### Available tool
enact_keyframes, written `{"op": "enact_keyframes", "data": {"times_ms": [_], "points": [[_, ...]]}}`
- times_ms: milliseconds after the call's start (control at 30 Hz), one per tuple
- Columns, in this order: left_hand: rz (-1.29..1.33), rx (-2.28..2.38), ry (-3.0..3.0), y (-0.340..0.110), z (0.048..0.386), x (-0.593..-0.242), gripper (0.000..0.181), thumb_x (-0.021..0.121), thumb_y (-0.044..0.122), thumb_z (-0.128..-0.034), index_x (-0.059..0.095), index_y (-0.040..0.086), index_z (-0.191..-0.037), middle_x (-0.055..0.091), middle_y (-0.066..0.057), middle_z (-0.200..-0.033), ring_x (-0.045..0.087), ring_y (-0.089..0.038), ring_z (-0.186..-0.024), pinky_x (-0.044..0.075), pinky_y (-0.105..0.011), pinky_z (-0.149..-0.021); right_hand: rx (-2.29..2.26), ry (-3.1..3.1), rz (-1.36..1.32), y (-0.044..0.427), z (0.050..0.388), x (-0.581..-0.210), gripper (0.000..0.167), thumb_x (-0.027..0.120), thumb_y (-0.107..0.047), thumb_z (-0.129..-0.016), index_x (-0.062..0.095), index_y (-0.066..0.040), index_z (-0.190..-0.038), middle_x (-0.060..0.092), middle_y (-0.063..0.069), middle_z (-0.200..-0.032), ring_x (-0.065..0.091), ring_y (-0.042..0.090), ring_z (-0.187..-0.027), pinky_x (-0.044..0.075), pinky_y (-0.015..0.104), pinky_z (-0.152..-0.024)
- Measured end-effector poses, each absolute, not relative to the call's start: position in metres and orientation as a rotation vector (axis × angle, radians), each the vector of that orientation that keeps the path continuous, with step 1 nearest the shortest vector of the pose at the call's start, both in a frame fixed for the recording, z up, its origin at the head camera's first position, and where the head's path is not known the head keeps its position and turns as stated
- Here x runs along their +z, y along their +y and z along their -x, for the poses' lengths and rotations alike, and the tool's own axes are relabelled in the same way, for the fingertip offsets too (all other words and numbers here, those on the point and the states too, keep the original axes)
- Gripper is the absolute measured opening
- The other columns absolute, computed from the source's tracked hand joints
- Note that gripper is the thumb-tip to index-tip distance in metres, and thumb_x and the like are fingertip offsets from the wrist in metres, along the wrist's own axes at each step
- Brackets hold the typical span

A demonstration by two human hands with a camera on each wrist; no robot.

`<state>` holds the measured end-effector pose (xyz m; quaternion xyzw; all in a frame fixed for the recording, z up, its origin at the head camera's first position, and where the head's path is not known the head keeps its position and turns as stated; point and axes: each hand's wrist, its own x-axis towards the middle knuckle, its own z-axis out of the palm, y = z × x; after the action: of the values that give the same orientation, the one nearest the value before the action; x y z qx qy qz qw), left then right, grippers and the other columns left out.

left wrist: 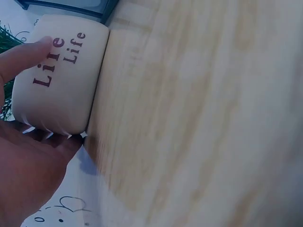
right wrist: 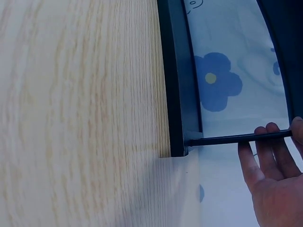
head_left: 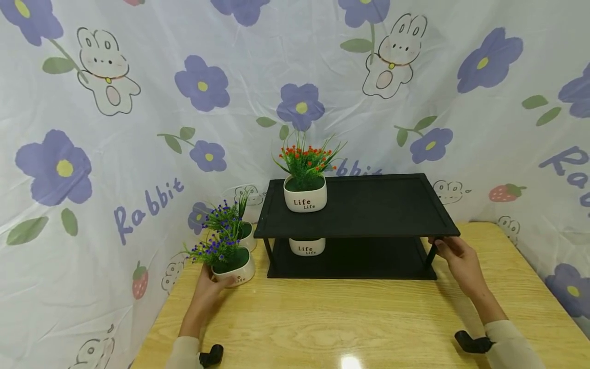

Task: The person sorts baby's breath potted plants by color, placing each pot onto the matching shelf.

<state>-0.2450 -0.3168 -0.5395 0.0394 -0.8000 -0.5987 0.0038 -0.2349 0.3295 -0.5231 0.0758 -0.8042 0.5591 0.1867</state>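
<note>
My left hand (head_left: 207, 291) grips a white "Life" flowerpot (head_left: 243, 270) with purple artificial flowers, left of a black two-tier shelf (head_left: 378, 205). In the left wrist view the thumb presses the lettered front of the pot (left wrist: 64, 90), and the other fingers lie along its side, partly hidden. The pot's base is on or very close to the table. At the shelf's right end, my right hand (head_left: 463, 264) holds the thin black post (right wrist: 222, 140) near the upper board. The thumb and fingers lie on either side of that post in the right wrist view.
A second purple-flowered pot (head_left: 249, 242) stands just behind the gripped one. On the upper board's left part sits a pot (head_left: 313, 200) with orange-red flowers; another white pot (head_left: 308, 247) is below it on the lower board. A printed curtain (head_left: 258, 61) hangs behind the wooden table (head_left: 322, 318).
</note>
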Motion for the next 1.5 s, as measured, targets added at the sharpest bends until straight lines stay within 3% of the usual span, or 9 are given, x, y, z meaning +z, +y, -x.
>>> {"op": "enact_keyframes", "data": {"times_ms": [300, 500, 1100, 1333, 1500], "points": [[-0.154, -1.821, -2.556, -0.318, 0.247, -0.541, 0.102, 0.085, 0.012, -0.0916, 0.016, 0.004, -0.167, 0.030, -0.025, -0.167, 0.031, -0.043, -0.157, 0.029, -0.057, -0.129, 1.607, -2.246, -0.214, 0.328, 0.234, -0.524, 0.035, 0.053, -0.018, -0.114, 0.061, -0.004, -0.144, 0.070, -0.018, -0.122, 0.064, -0.012, -0.115, 0.055, 0.008, -0.093], [-0.172, -1.788, -2.575, -0.318, 0.250, -0.542, 0.105, 0.088, 0.015, -0.0891, 0.018, 0.004, -0.166, 0.031, -0.024, -0.168, 0.031, -0.041, -0.158, 0.026, -0.057, -0.131, 1.616, -2.226, -0.219, 0.328, 0.234, -0.524, 0.034, 0.053, -0.016, -0.113, 0.061, -0.003, -0.144, 0.070, -0.019, -0.121, 0.065, -0.011, -0.114, 0.055, 0.008, -0.092], [-0.238, -1.669, -2.702, -0.312, 0.238, -0.534, 0.107, 0.092, 0.036, -0.0852, 0.029, -0.002, -0.162, 0.041, -0.028, -0.163, 0.041, -0.046, -0.152, 0.036, -0.059, -0.126, 1.583, -2.232, -0.232, 0.328, 0.235, -0.527, 0.035, 0.052, -0.018, -0.114, 0.061, -0.004, -0.145, 0.070, -0.015, -0.123, 0.063, -0.012, -0.117, 0.054, 0.008, -0.094], [-0.153, -1.622, -2.704, -0.292, 0.230, -0.522, 0.092, 0.094, 0.032, -0.0837, 0.046, -0.003, -0.154, 0.057, -0.025, -0.152, 0.056, -0.040, -0.141, 0.049, -0.052, -0.117, 1.604, -2.234, -0.231, 0.330, 0.235, -0.527, 0.037, 0.051, -0.020, -0.114, 0.060, -0.006, -0.148, 0.069, -0.017, -0.123, 0.063, -0.012, -0.118, 0.054, 0.009, -0.095], [-0.105, -1.567, -2.738, -0.277, 0.223, -0.518, 0.089, 0.094, 0.033, -0.0821, 0.051, -0.004, -0.151, 0.060, -0.025, -0.149, 0.059, -0.040, -0.139, 0.053, -0.051, -0.112, 1.607, -2.239, -0.225, 0.329, 0.235, -0.527, 0.036, 0.051, -0.019, -0.114, 0.060, -0.006, -0.146, 0.069, -0.015, -0.124, 0.063, -0.012, -0.118, 0.054, 0.008, -0.094]]}}
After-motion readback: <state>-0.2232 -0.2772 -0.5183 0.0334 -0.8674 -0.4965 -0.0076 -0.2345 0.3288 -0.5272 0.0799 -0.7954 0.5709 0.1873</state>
